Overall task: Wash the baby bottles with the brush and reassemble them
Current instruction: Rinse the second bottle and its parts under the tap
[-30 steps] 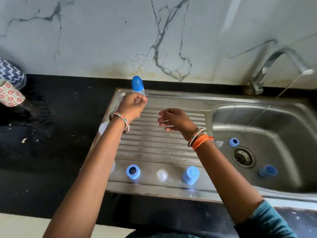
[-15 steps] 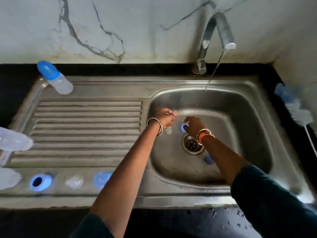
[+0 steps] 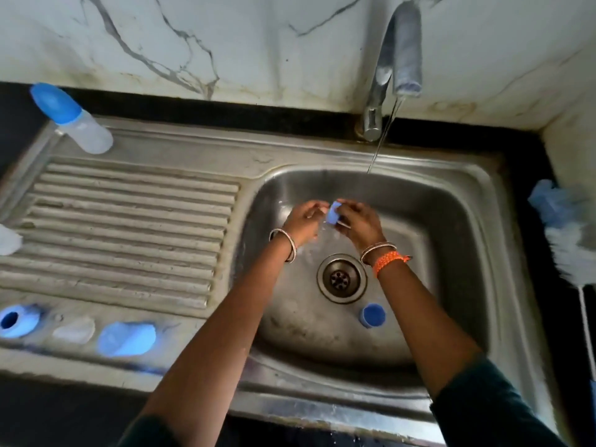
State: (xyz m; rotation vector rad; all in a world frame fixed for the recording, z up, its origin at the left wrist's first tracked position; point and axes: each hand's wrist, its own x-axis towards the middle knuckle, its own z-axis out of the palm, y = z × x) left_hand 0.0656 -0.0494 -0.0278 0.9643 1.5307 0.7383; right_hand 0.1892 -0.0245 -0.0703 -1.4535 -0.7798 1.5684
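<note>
Both hands meet over the back of the sink basin [image 3: 451, 221], above the drain [image 3: 342, 278]; between them is a small blue bottle ring [image 3: 333, 213]; the left hand [image 3: 304, 221] pinches it from its side with curled fingers, and the right hand [image 3: 359, 222] pinches the other side, fingers bent round it; whether anything else is held with the ring is too blurred to tell. A thin stream of water [image 3: 382, 140] falls from the tap [image 3: 383, 75] toward the basin behind the hands. A second blue ring [image 3: 372, 315] lies on the basin floor just beside the drain, on the near side. One assembled baby bottle [image 3: 72, 119] with a blue cap stands at the far left corner of the ribbed drainboard [image 3: 129, 227]. Along the near edge of the drainboard sit, apart from one another, a blue ring with a hole [image 3: 17, 321], a clear teat [image 3: 75, 330] and a blue cap [image 3: 127, 338], all blurred. A clear bottle body [image 3: 8, 240] is cut off by the left edge. The bottle brush [image 3: 571, 240] lies on the dark counter right of the sink, bristles toward the wall.
</note>
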